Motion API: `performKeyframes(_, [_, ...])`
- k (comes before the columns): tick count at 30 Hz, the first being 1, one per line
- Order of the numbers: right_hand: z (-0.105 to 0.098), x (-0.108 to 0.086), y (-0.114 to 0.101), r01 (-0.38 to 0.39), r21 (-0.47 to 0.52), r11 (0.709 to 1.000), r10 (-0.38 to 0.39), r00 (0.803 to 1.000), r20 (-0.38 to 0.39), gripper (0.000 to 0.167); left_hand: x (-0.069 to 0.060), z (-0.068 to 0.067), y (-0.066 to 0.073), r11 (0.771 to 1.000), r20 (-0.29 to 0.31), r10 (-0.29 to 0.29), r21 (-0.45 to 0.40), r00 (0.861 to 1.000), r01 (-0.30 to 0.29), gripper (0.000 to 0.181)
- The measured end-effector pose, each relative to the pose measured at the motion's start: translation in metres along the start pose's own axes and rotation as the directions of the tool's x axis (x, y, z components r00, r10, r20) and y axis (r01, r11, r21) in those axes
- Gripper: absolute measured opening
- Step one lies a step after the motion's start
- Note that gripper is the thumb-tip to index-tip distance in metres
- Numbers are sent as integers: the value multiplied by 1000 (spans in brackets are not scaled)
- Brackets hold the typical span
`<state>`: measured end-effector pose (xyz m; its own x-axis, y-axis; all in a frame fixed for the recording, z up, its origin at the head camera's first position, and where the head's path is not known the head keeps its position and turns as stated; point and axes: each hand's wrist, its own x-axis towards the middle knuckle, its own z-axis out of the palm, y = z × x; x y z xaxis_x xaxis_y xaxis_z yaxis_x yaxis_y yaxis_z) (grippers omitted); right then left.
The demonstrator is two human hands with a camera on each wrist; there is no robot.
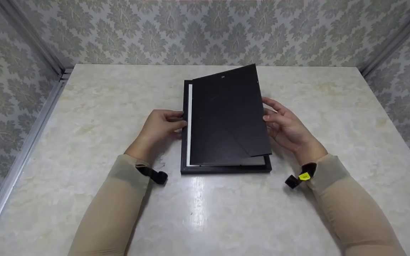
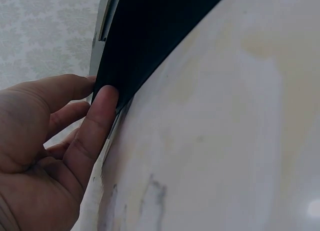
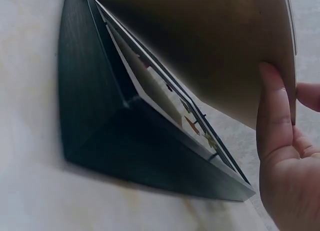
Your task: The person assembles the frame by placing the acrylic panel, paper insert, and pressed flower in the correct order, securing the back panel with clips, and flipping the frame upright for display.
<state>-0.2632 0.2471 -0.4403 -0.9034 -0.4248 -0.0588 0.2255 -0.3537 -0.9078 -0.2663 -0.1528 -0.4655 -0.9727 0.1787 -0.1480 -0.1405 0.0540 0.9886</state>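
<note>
A black picture frame (image 1: 226, 170) lies back side up on the table, and its black backing board (image 1: 226, 117) is tilted with the right side raised. My left hand (image 1: 162, 124) holds the frame's left edge between thumb and fingers; the left wrist view shows the thumb against the dark frame side (image 2: 140, 36). On the other side, my right hand (image 1: 288, 129) pinches the board's raised right edge. In the right wrist view the board's brown underside (image 3: 210, 41) shows, with small metal tabs along the frame's inner rim and part of a coloured print inside.
The pale marbled table (image 1: 94, 106) extends around the frame. Patterned wallpaper (image 1: 198, 32) stands behind and at both sides, with a metal rail (image 1: 16, 174) along the left. Each wrist carries a small black camera on a strap.
</note>
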Motion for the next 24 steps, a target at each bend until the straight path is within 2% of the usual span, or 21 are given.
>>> performKeyframes(6, [-3, 2, 3, -54, -101, 993, 47, 997, -66, 63, 2, 2, -2, 1000, -3, -17, -6, 1000, 17, 50])
performKeyframes(13, [-6, 2, 3, -96, -229, 969, 62, 986, -152, 67, 1, 2, -1, 999, -3, -20, -27, 1000, 20, 51])
performKeyframes(16, [-5, 1, 3, -122, -308, 944, 67, 981, -182, 68, 1, 1, 0, 1000, 2, -12, -24, 1000, 12, 50])
performKeyframes(19, [-4, 0, 2, -147, -398, 906, 68, 976, -205, 69, 1, 1, 0, 999, 6, -13, -38, 1000, 13, 50])
performKeyframes(21, [-4, 0, 2, -155, -451, 879, 65, 976, -209, 69, 1, 0, 0, 1000, 5, -10, -23, 1000, 10, 49])
performKeyframes(24, [-4, 0, 2, -149, -498, 854, 56, 979, -198, 69, 1, -1, 0, 999, 3, -4, 34, 1000, 3, 50])
